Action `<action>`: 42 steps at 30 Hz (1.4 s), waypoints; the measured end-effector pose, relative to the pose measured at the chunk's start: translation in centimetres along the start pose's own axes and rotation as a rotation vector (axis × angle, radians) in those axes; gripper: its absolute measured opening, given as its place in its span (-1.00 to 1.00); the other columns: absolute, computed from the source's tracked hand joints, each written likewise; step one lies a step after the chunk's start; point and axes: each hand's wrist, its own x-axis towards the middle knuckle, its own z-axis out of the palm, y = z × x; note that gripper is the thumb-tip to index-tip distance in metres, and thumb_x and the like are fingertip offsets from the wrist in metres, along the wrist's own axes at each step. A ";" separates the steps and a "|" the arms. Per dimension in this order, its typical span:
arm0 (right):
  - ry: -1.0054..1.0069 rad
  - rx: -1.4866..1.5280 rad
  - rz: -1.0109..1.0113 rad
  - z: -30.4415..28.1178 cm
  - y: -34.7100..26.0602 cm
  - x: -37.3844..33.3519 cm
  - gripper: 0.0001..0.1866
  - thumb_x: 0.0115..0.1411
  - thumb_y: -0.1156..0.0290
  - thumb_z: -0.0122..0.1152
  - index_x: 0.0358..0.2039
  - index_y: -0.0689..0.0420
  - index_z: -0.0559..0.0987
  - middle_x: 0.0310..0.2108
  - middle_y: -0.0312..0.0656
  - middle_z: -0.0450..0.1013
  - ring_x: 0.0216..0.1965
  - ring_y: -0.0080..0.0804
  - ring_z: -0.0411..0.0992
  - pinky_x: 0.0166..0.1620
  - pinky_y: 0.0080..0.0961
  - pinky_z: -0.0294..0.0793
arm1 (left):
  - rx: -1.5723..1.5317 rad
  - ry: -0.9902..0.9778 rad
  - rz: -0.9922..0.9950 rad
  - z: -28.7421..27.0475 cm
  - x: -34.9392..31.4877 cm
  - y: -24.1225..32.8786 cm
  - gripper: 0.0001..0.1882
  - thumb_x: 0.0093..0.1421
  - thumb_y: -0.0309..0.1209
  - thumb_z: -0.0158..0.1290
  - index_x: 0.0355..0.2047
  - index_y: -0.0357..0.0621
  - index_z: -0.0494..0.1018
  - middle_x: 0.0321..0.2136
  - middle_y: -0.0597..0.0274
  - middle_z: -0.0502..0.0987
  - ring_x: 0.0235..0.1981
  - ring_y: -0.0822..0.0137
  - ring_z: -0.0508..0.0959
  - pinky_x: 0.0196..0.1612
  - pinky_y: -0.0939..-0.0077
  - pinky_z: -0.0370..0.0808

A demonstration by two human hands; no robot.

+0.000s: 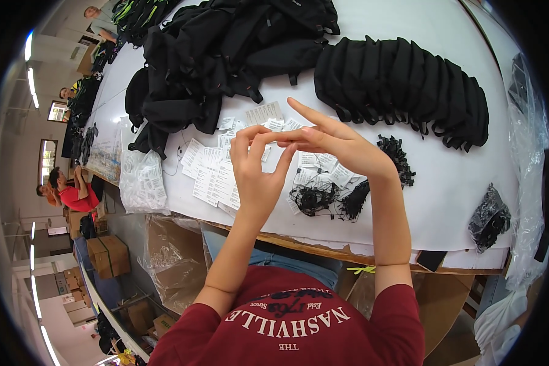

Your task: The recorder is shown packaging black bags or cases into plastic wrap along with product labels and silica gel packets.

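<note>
My left hand [257, 160] and my right hand [348, 145] meet above the table, fingertips touching. The left fingers are bent, its thumb close to the right thumb. On the right hand one finger stretches up and away while the others pinch toward the left fingertips. Anything between them is too small to make out. Below lie white printed paper tags [208, 174], loose and overlapping. Beside them, under my right wrist, are black cord bundles [314, 198] with a few tags among them. Another heap of black cords [398, 160] lies just right of that wrist.
A pile of black fabric bags [226, 55] covers the far side, with a row of black bags [402, 85] at right. A clear plastic bag of white tags [143, 180] sits left; a plastic-wrapped black bundle [489, 219] sits right. Cardboard boxes [108, 256] and people are farther left.
</note>
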 end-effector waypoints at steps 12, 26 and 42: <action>0.027 -0.350 -0.035 0.9 1.0 0.1 -0.25 0.37 0.06 -0.16 0.34 0.27 -0.14 0.06 0.06 0.40 0.12 -0.16 0.35 0.17 -0.41 0.25 | 0.063 -0.066 -0.152 0.4 0.0 -0.2 -0.89 0.02 -0.37 0.24 -0.43 -0.05 0.56 -0.15 0.28 0.40 -0.13 0.22 0.33 0.02 0.28 0.20; 0.060 -0.555 0.127 1.8 0.3 1.0 -0.88 0.21 0.43 0.12 -0.34 0.23 0.48 -0.62 -0.27 0.46 -0.60 -0.62 0.36 -0.52 -0.67 0.32 | -0.207 -0.200 -0.225 -2.7 0.3 -2.3 -0.86 0.05 -0.43 0.20 -0.37 -0.18 0.53 -0.14 0.15 0.43 -0.01 0.22 0.39 0.05 0.37 0.30; 0.205 -0.200 0.063 3.6 1.9 2.2 -0.86 0.20 0.43 0.15 -0.43 0.23 0.48 -0.58 -0.39 0.37 -0.54 -0.72 0.26 -0.46 -0.70 0.27 | 0.145 -0.421 -0.514 -8.3 -5.2 -6.4 0.00 -0.11 -0.12 0.35 0.24 -0.23 0.08 0.18 -0.23 0.21 0.20 -0.09 0.25 0.22 0.26 0.22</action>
